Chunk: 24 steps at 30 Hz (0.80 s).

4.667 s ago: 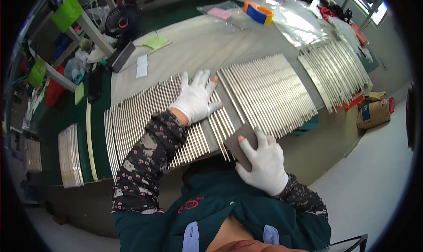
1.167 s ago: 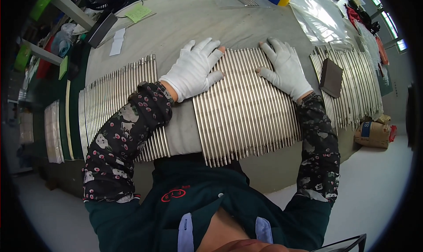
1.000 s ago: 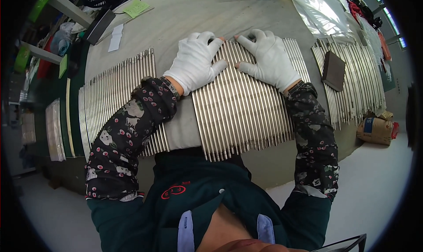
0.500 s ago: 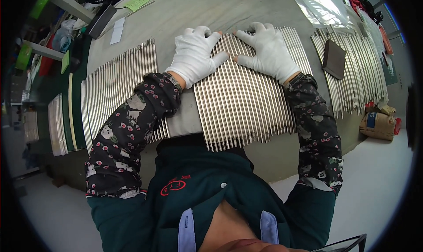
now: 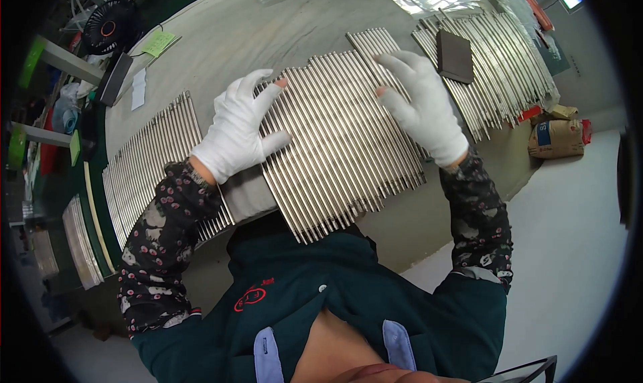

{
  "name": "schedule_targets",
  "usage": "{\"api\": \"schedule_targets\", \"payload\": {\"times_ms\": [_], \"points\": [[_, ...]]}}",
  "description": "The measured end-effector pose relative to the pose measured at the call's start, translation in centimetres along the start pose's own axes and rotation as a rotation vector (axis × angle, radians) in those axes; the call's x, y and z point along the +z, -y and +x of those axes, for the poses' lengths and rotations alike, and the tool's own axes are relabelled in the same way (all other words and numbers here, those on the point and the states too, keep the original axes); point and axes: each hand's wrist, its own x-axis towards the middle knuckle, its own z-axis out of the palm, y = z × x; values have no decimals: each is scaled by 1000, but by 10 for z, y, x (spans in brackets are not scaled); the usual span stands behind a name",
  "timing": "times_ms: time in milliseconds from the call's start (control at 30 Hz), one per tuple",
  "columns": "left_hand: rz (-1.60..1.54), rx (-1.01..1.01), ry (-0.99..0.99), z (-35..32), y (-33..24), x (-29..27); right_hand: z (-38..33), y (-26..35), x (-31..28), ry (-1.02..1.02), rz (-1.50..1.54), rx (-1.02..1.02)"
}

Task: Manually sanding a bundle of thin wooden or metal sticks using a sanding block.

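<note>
A batch of thin shiny metal rods (image 5: 341,142) lies side by side on the grey worktable (image 5: 281,28) right in front of me. My left hand (image 5: 238,132), in a white glove, rests flat with fingers spread on the batch's left edge. At the right edge my gloved right hand (image 5: 425,108) lies flat on the rods, fingers apart. Neither hand grips anything. A second batch of rods (image 5: 154,168) lies to the left, partly under my left forearm. A third batch (image 5: 495,68) lies to the right, with a dark brown rectangular block (image 5: 454,56) on top.
A black fan (image 5: 110,28), a green note (image 5: 157,43) and a dark flat device (image 5: 114,78) sit at the table's far left. More rod bundles (image 5: 80,232) lie on the green bench at left. A brown sack (image 5: 559,136) stands on the floor at right.
Earlier my right hand held the brown block; it now lies on the right batch. Both hands went flat on the middle batch, then slid apart to its left and right edges.
</note>
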Motion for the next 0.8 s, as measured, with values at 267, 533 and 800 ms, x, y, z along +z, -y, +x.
{"api": "schedule_targets", "payload": {"times_ms": [267, 533, 800], "points": [[-87, 453, 376, -41, -36, -7, -134, 20, -53, 326, 886, 1275], [-97, 628, 309, -13, -50, 12, -112, 20, -16, 635, 1591, 1182], [-149, 908, 180, 41, -76, 15, -88, 49, 5, 981, 1732, 1089]]}}
